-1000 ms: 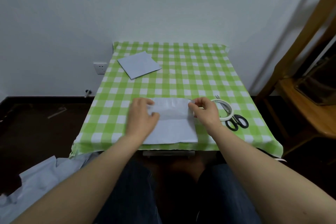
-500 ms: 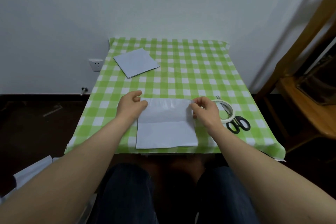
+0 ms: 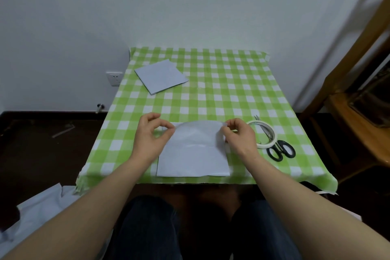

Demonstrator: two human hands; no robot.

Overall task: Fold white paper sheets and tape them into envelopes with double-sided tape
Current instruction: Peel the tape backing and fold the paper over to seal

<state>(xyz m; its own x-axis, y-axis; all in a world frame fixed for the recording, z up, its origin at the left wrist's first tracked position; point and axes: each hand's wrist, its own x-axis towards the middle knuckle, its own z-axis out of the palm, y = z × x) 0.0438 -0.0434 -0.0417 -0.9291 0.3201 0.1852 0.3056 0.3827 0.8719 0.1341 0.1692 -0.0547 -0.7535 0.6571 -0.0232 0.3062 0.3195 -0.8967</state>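
The tabletop (image 3: 221,91), under a green checked cloth, carries the sheet (image 3: 194,160) straight ahead of the person, the sheet's near edge just inside the cloth's near edge. The step in hand looks like folding the sheet's far half over toward the person. To do it well, both far corners should travel level and land square on the near corners. The paper needs light tension between the hands, since so thin a sheet will likely buckle. If adhesive is exposed, the halves should meet only once they are aligned. Then one hand can hold while the other presses the fold from the middle outward.

The sheet is white, with one crease straight across its middle. Its near half lies flat and its far half is lifted, bowing upward. A short pale band sits on the crease; I cannot tell whether it is tape.

Well beyond the sheet, to its left, rests a folded piece (image 3: 161,76), white and flat, probably a finished envelope. The left hand (image 3: 147,137) pinches the sheet's far left corner between thumb and forefinger, and the right hand (image 3: 240,137) pinches the far right corner. Just right of the sheet lies the tape (image 3: 263,145), with scissors (image 3: 279,147) across it
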